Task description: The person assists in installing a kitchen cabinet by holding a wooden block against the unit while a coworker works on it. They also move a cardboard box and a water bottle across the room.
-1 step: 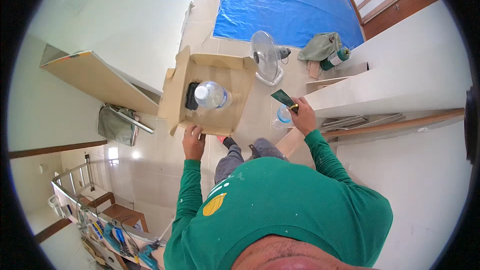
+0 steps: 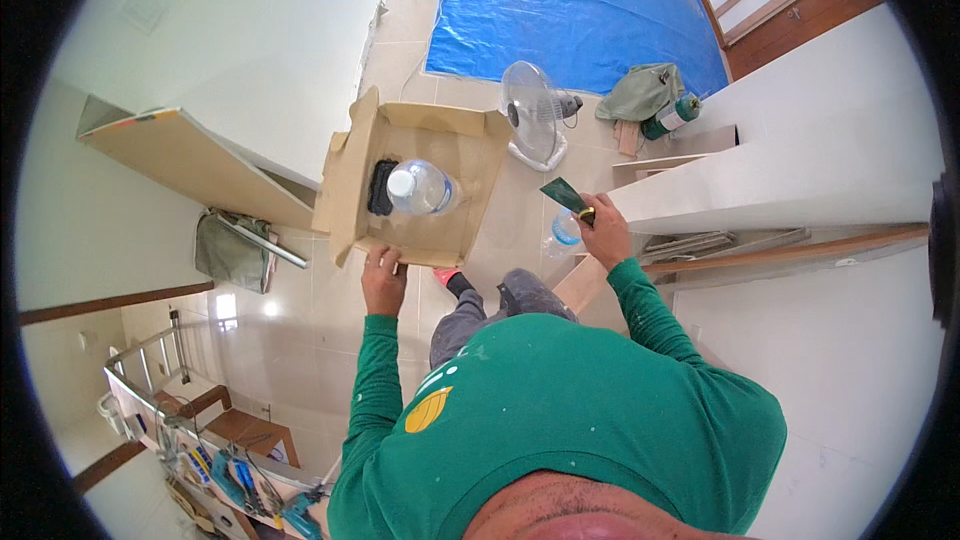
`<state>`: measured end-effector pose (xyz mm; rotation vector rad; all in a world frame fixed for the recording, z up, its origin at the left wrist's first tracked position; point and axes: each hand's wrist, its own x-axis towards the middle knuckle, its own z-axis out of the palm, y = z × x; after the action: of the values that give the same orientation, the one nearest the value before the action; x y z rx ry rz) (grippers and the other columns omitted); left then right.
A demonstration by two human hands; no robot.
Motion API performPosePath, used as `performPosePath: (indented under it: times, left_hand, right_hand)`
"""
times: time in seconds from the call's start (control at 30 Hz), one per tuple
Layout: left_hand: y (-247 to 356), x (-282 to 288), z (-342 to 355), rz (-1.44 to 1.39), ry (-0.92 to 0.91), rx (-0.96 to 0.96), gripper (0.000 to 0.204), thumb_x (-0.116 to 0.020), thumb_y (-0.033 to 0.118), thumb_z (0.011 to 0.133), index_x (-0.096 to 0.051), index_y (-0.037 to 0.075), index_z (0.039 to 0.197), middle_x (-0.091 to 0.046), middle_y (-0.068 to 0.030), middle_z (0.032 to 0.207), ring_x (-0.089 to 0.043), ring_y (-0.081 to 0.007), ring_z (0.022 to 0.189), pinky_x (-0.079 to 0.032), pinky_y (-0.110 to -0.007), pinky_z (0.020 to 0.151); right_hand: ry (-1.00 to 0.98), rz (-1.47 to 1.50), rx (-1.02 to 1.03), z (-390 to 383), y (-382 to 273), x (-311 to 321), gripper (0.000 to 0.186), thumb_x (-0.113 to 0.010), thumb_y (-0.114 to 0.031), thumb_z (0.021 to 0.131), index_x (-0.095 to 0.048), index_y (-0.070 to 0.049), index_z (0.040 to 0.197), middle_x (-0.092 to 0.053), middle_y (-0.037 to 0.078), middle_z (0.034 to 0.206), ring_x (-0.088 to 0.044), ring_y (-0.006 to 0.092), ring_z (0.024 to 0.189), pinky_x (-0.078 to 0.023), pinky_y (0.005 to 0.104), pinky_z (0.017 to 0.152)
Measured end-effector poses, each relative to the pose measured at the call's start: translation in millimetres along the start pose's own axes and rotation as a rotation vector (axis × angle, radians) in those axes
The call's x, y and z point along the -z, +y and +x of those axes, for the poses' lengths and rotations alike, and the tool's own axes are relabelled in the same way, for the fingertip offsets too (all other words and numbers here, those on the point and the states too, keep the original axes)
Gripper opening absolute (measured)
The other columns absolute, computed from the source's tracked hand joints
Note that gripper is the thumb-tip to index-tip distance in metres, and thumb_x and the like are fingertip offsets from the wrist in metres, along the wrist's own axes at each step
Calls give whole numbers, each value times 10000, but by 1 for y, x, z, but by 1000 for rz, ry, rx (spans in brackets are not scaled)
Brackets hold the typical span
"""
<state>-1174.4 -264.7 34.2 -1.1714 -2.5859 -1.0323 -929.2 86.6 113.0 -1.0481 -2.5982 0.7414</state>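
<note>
My left hand [image 2: 385,280] grips the near edge of a cardboard box [image 2: 435,130], held out above the floor. A clear plastic bottle [image 2: 425,190] with a white cap sits inside, beside a black object [image 2: 382,187] whose kind I cannot make out. My right hand [image 2: 605,232] is closed on a scraper [image 2: 562,195] with a dark green blade and a dark and yellow handle, right of the box. Another clear bottle [image 2: 562,238] with a blue label is behind that hand, partly hidden.
A standing fan [image 2: 532,115], a grey-green bag [image 2: 640,95] and a green cylinder [image 2: 670,117] are ahead, near a blue tarp [image 2: 545,10]. Boards [image 2: 200,160] lean at left. A tool-laden bench [image 2: 235,475] is lower left. A white partition [image 2: 800,120] runs along the right.
The cardboard box and my left hand have shifted very slightly to the left and up in the picture.
</note>
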Motion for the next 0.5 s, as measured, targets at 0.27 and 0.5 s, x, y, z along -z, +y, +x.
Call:
performPosePath:
  times: [0.27,0.5]
  left_hand:
    - [-87,-27,159,3,-26,-29,288,-780,0,743,-620,74,971,-615,-126,1028,-637,-360,959,-534,-439,790]
    - [-131,-50,310,29,-12,-9,288,-805,35,744,-636,85,973,-630,-132,1048,-644,-364,966,-535,-448,801]
  right_hand:
    - [-116,14,-22,125,-15,-61,341,-728,-150,822,-684,-135,1160,-637,104,1073,-660,364,962,-536,471,817]
    - [-141,39,60,326,-48,-78,319,-742,-236,864,-679,-125,1157,-643,111,1028,-658,374,941,-529,471,804]
